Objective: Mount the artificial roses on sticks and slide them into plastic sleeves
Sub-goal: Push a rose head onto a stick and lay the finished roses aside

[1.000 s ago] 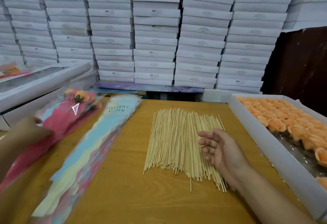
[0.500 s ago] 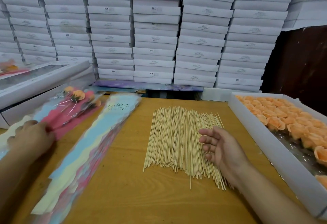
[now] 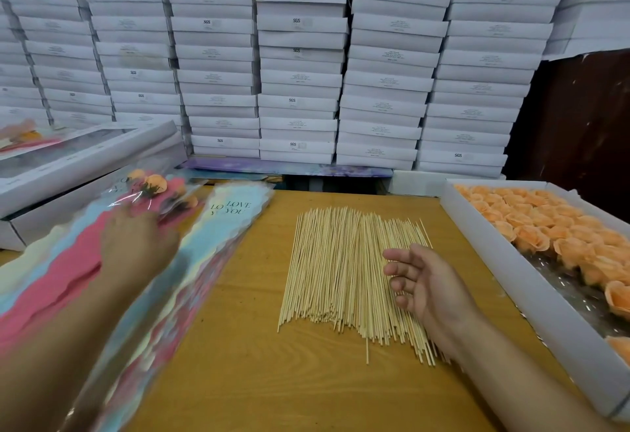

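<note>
At frame center, the right hand (image 3: pixel 426 281) rests on the sticks (image 3: pixel 344 271), fingers loosely curled, gripping nothing. Left hand (image 3: pixel 136 247), blurred, lies on the sleeves (image 3: pixel 218 227); grip indeterminate. Roses (image 3: pixel 545 230) fill the box (image 3: pixel 531 281) at right.

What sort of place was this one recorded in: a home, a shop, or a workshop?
Most likely a small packing workshop or stockroom. A wall of stacked white boxes fills the background, and the wooden table holds bulk supplies: a pile of sticks and a tray of peach artificial roses.
</note>
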